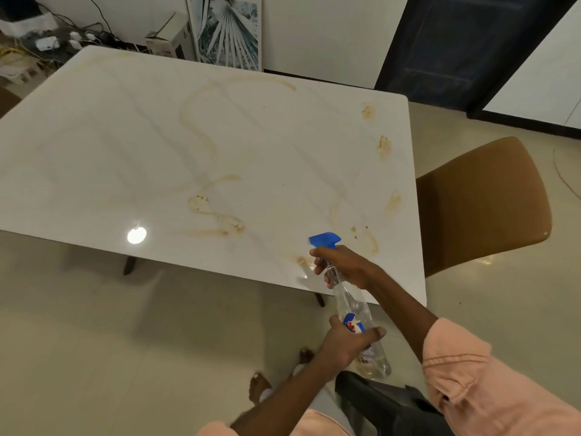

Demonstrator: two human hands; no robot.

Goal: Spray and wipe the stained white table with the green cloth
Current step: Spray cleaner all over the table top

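white table (125,136) fills the frame's centre, tan smears all over; we judge wiping not begun. spray bottle (352,305) low centre-right, nozzle toward the top. right hand (342,267) fingers wrapped at its trigger neck, left hand (344,341) gripping its body. no green cloth in view.

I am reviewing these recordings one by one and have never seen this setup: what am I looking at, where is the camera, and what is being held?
There is no machine here. A person wears one wide-angle camera on the head, looking down at their own bare hands. The right hand grips the neck of a clear plastic spray bottle with a blue trigger head; the left hand holds its body lower down. The nozzle points over the near corner of a white glossy table marked with yellow-brown smear stains. A brown chair stands to the right of it. No green cloth is in view.
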